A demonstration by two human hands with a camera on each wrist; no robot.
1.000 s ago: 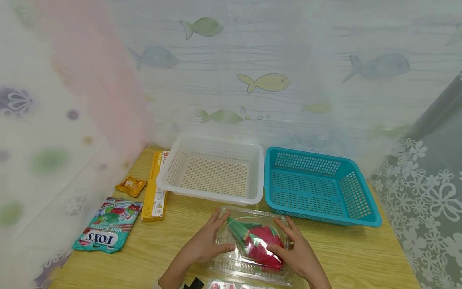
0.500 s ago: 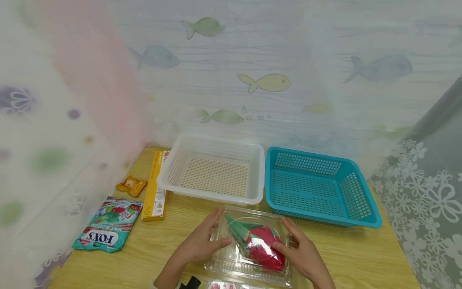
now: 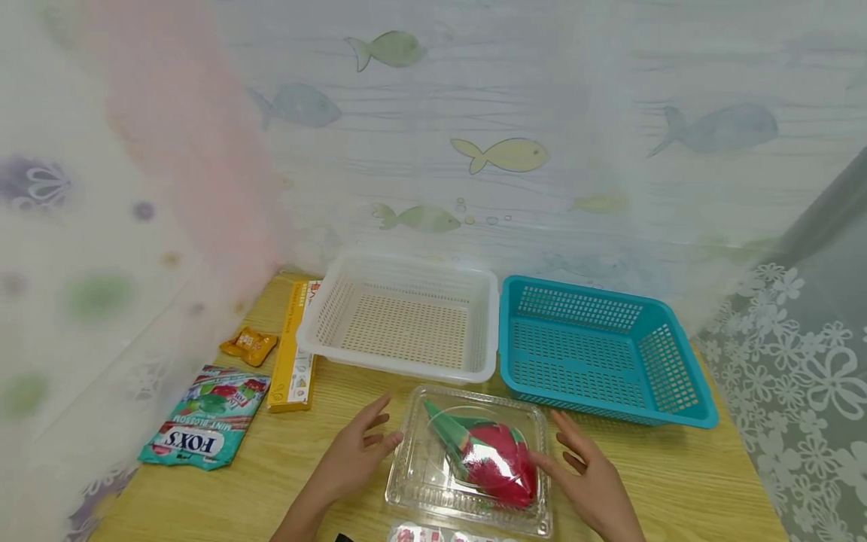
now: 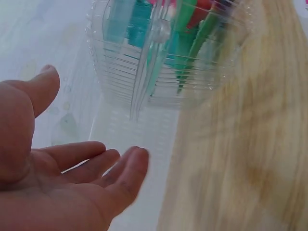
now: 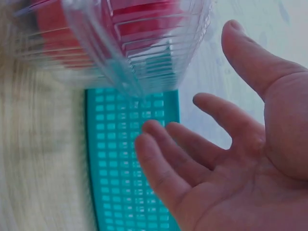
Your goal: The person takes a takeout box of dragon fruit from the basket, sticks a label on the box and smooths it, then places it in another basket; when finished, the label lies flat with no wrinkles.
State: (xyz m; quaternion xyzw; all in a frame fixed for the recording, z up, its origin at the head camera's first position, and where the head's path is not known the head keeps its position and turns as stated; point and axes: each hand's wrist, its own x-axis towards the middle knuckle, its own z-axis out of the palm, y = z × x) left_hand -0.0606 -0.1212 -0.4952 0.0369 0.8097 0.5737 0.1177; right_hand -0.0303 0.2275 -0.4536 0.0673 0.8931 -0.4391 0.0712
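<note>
On my feed the clear plastic clamshell (image 3: 421,482) lies on the counter (image 3: 677,482), between the two hands and in front of the white basket (image 3: 406,366) and teal basket (image 3: 576,354). I judge that it sits there because both hands reach it equally. The left hand (image 3: 355,455) and right hand (image 3: 596,482) flank its sides with fingers relaxed and slightly bent, gripping nothing; in both wrist views I see gaps between fingers and plastic. From the head view alone I couldn't tell whether the right thumb touches, since it overlaps the lid's edge.

Glare on the lid hides part of the red-and-green item (image 3: 497,463) inside, and I can't make out its underside. A red-and-white package (image 3: 420,533) is cut off below, and the white basket's rim covers part of the curry sauce box (image 3: 291,346).
</note>
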